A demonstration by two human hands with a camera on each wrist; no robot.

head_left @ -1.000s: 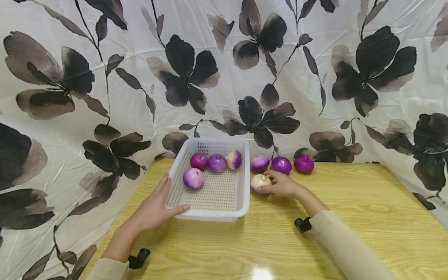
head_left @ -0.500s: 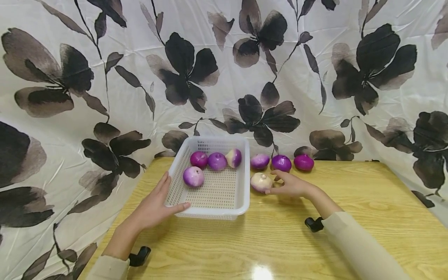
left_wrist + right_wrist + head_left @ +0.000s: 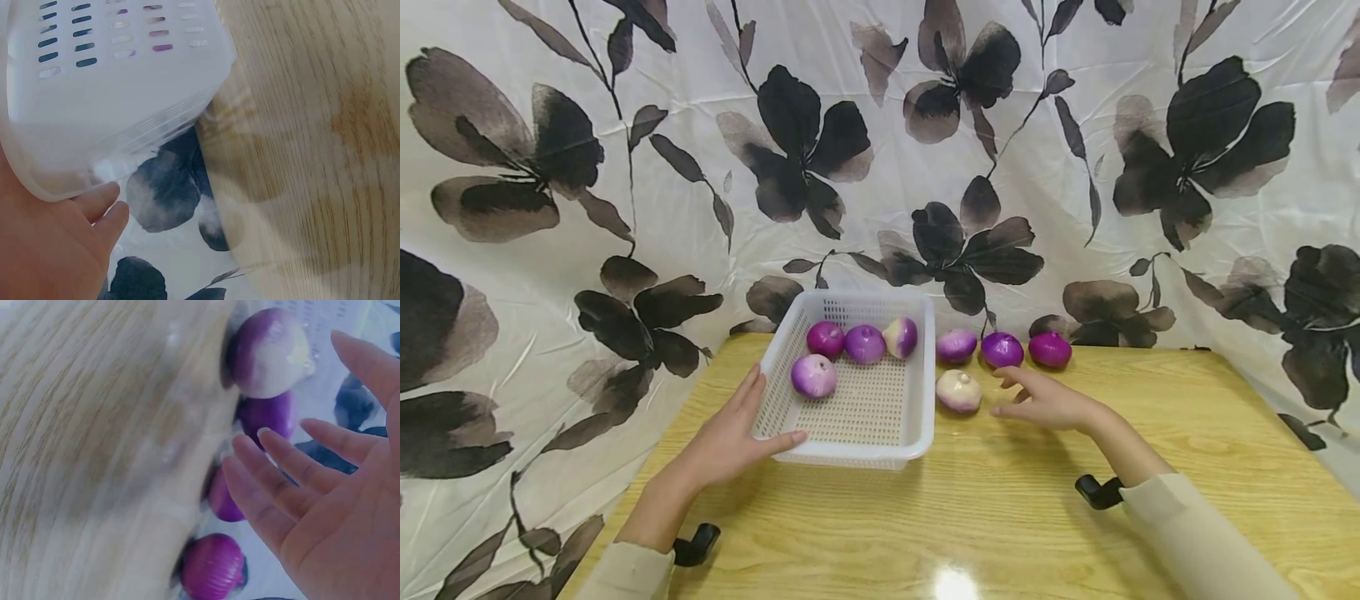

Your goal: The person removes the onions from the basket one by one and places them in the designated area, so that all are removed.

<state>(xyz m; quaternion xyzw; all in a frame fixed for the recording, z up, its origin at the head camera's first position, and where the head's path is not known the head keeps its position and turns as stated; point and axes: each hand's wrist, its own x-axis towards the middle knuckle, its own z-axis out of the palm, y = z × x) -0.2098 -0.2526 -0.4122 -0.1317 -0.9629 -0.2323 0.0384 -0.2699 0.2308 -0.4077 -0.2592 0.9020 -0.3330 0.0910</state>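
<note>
In the head view my left hand (image 3: 724,433) holds the near left corner of a white plastic basket (image 3: 922,400). Its thumb lies over the front rim, and the fingers are along the outside of the left wall. Inside the basket are several purple onions, among them a pale purple one (image 3: 813,377). My right hand (image 3: 1054,402) is just right of a white-topped onion (image 3: 958,392), apart from it and holding nothing. In the right wrist view its fingers (image 3: 281,459) are spread and extended, with onions behind them.
Behind the white-topped onion, a row of three purple onions, the middle one (image 3: 1002,350) included, stands on the wooden table (image 3: 850,533) right of the basket. A floral cloth (image 3: 880,167) hangs along the table's back and left edges.
My right hand has let go of the white-topped onion and drawn back to the right. That onion stays beside the basket. The left hand keeps its place on the basket corner.
</note>
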